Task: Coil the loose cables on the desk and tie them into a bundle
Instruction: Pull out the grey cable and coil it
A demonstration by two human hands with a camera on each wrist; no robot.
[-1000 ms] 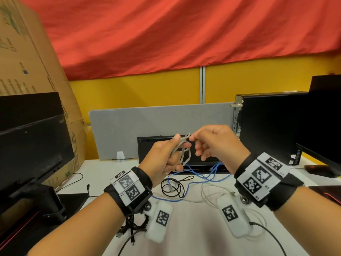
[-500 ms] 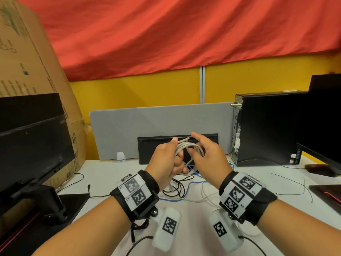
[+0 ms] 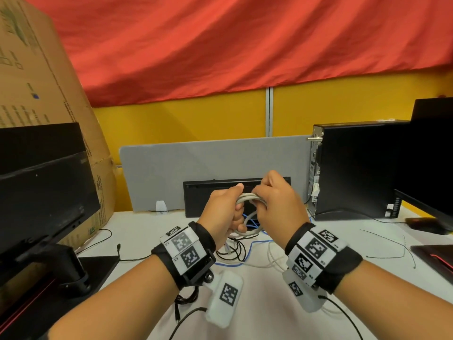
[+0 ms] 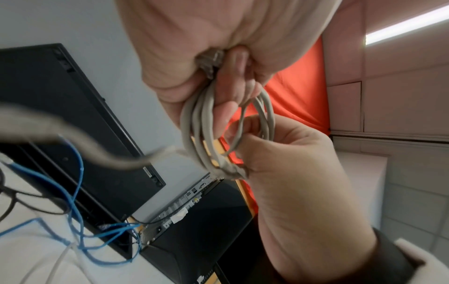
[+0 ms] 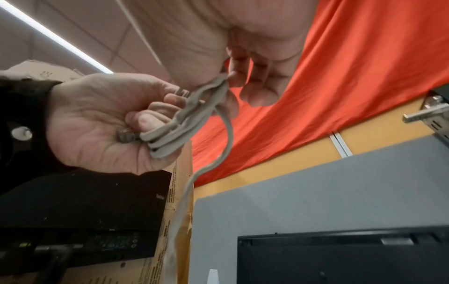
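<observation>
Coiling w/ both hands above the desk (image 3: 257,315): left hand (image 3: 221,212) is gripping the grey cable (image 3: 248,198) loops, right hand (image 3: 274,204) is pinching the strand onto them. Probably best keeping loops even, tail feeding slack; blue cable (image 3: 250,251) is lying loose below.
</observation>
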